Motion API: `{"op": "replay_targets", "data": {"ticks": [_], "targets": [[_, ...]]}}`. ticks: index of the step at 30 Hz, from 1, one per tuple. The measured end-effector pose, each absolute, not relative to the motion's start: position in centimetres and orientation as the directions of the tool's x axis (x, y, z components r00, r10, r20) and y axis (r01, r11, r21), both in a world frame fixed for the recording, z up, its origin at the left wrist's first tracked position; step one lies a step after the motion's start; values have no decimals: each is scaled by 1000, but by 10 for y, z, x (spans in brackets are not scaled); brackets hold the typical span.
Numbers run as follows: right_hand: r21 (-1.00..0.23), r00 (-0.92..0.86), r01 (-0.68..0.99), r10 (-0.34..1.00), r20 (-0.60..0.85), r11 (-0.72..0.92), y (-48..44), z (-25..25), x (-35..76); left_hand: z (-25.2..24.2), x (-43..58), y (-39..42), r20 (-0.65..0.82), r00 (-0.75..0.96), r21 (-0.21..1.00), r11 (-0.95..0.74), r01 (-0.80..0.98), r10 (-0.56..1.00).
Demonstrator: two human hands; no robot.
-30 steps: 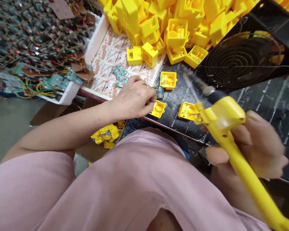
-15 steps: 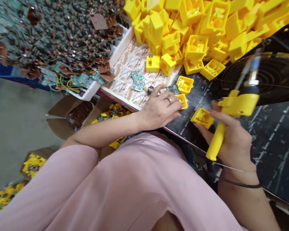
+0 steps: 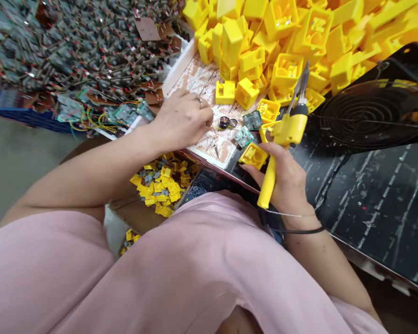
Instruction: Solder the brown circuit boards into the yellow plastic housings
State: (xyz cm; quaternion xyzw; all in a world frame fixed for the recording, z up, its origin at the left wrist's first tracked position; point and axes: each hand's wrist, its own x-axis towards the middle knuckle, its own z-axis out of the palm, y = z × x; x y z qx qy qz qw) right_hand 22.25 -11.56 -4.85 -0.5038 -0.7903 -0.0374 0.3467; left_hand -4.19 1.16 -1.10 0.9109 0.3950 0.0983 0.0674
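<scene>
My left hand (image 3: 183, 119) rests on a brown-printed paper sheet (image 3: 212, 146) with its fingers bunched, and whatever lies under the fingertips is hidden. Two small round black parts (image 3: 228, 122) sit just beyond those fingertips. My right hand (image 3: 282, 176) grips a yellow soldering iron (image 3: 285, 132) with its tip pointing up and away. A yellow plastic housing (image 3: 253, 156) lies against the fingers of that hand, apparently pinched there. Two small green circuit boards (image 3: 252, 120) lie between my hands, and another yellow housing (image 3: 268, 111) sits just beyond them.
A large heap of yellow housings (image 3: 275, 41) rises behind the paper. A round wire coil or grille (image 3: 369, 116) sits on the black printed bench mat (image 3: 372, 199). A mass of wired boards (image 3: 73, 51) fills the left, and a cardboard box (image 3: 135, 208) below holds yellow parts.
My left hand has moved left onto the paper, uncovering the round parts. My right hand has moved left, with the iron now more upright, and the nearby yellow housing is now at its fingers.
</scene>
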Motion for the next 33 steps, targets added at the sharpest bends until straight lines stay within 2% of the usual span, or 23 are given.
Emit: {"op": "replay_targets", "data": {"ticks": [3, 7, 10, 12, 14, 16, 22, 25, 27, 30, 33], "targets": [[-332, -268, 794, 783, 561, 509, -125, -46, 228, 0, -43, -4, 166, 609, 344, -625, 701, 775], [-287, -341, 793, 782, 522, 538, -131, -45, 234, -5, -30, -19, 152, 612, 589, -569, 574, 776], [-292, -334, 786, 771, 542, 545, -130, -44, 240, -9, -25, -25, 144, 708, 653, -604, 457, 691], [-290, -322, 783, 758, 567, 550, -132, -43, 245, -5, -30, -25, 148, 695, 654, -597, 465, 704], [-290, -315, 782, 751, 581, 552, -134, -42, 250, 2, -39, -22, 150, 636, 589, -585, 558, 757], [-296, -313, 776, 747, 586, 557, -137, -42, 253, 8, -43, -19, 137, 618, 457, -603, 654, 774], [-268, -314, 775, 716, 623, 573, -138, -40, 249, -8, -7, -18, -11, 752, 69, -749, 659, 660], [-255, -326, 784, 724, 607, 566, -141, -40, 249, -23, 2, -19, -10, 745, 32, -744, 667, 667], [-249, -331, 795, 739, 586, 553, -144, -43, 250, -27, -2, -18, 50, 743, 111, -743, 660, 667], [-253, -317, 807, 753, 576, 533, -142, -50, 246, -23, -13, -16, 153, 712, 343, -712, 612, 686], [-206, -321, 827, 741, 590, 522, -133, -53, 238, -14, -13, -16, 173, 664, 543, -633, 552, 727]]}}
